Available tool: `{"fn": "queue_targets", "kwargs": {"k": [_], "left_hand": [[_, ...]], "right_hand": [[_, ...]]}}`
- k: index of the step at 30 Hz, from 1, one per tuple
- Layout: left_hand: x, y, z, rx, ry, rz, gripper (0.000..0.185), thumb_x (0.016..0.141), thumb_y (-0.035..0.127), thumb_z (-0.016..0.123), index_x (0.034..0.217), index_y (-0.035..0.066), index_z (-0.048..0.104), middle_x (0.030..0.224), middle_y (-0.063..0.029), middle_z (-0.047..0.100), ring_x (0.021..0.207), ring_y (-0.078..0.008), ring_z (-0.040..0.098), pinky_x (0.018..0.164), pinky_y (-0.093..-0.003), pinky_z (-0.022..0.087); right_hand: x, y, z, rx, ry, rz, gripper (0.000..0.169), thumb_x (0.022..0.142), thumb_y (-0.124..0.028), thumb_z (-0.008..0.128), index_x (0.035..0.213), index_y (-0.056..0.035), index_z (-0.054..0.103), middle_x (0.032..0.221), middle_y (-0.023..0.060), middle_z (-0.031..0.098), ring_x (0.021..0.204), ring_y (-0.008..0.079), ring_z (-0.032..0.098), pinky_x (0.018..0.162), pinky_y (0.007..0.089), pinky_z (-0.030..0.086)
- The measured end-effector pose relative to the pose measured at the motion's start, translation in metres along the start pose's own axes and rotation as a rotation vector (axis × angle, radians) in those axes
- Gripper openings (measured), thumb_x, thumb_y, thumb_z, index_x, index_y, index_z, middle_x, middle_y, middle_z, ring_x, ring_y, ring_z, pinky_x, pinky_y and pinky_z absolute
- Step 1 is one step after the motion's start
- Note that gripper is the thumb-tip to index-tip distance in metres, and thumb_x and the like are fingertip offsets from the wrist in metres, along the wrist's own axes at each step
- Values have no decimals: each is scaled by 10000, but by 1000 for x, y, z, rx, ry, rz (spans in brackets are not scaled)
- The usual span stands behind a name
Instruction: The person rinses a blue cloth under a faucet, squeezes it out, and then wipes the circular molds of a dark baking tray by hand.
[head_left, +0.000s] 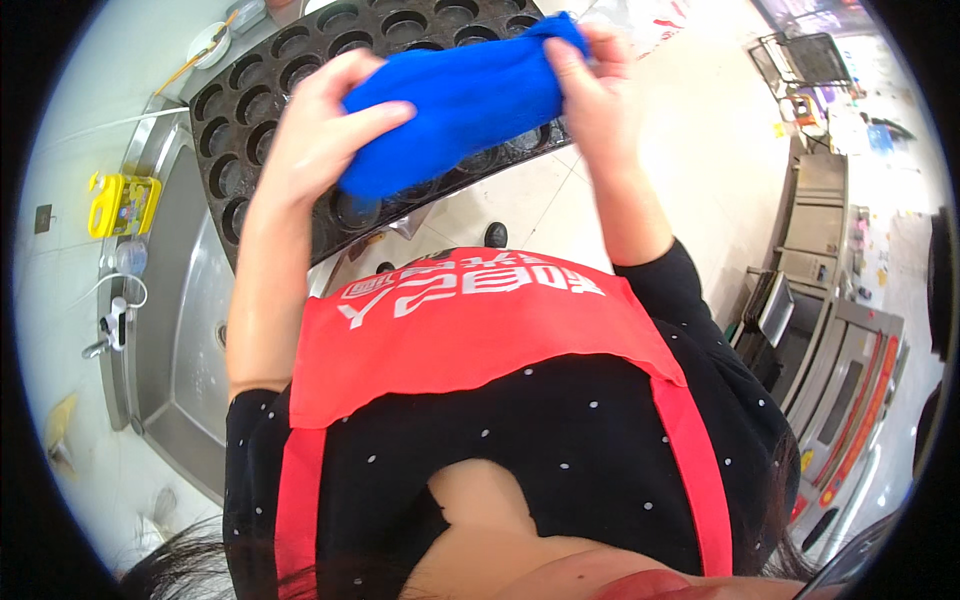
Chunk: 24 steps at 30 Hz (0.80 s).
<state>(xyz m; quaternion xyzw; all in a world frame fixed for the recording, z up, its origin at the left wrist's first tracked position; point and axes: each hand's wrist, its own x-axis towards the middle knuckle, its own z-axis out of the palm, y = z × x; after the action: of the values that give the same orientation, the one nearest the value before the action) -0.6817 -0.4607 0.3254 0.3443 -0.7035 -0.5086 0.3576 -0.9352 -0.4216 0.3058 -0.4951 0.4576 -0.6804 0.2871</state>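
Note:
A blue cloth (457, 105) is stretched between my two hands, above a dark metal baking pan with many round cups (251, 105). My left hand (330, 127) grips the cloth's left end, with the thumb lying over it. At the cloth's upper right corner, my right hand (596, 75) pinches the fabric between thumb and fingers. The pan rests tilted across the top of the sink area, and the cloth hides part of its cups. Both hands are slightly blurred.
Left of me is a stainless steel sink (169, 375), with a yellow jug (124, 204) on its ledge and a white bowl (208, 46) farther up. On the right stand a steel cabinet (817, 225), trays (776, 307) and an oven (847, 390).

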Motion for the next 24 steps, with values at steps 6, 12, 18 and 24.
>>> {"fn": "queue_targets", "kwargs": {"k": [6,12,18,24], "left_hand": [[62,-50,131,911,143,294,510,660,79,741,1138,90,562,1195,-158,511,1128,-350,457,963,-439,407],[32,-76,173,990,-215,136,599,786,464,646,1279,142,535,1418,-117,388,1349,-308,297,1092,-525,219],[30,-69,174,1157,-298,63,759,730,510,685,1367,176,443,1506,-93,240,1391,-320,195,1095,-554,187],[25,-76,169,1225,-290,84,721,738,469,688,1354,170,459,1497,-82,265,1383,-308,221,1087,-548,215]], "right_hand": [[18,41,-125,-1556,-481,-192,306,762,-153,696,1030,-26,617,1032,147,630,903,272,617,799,360,496],[-7,65,-136,-1084,-1005,-122,673,704,-306,760,1220,49,515,1241,235,530,1213,351,462,1018,392,374],[-10,72,-97,-1260,-916,10,874,551,-443,838,1158,102,526,1242,247,517,1200,352,470,1000,383,390],[15,77,-113,-1210,-1156,-260,588,548,-354,831,982,-27,607,1011,109,572,1008,273,531,868,383,439]]}}
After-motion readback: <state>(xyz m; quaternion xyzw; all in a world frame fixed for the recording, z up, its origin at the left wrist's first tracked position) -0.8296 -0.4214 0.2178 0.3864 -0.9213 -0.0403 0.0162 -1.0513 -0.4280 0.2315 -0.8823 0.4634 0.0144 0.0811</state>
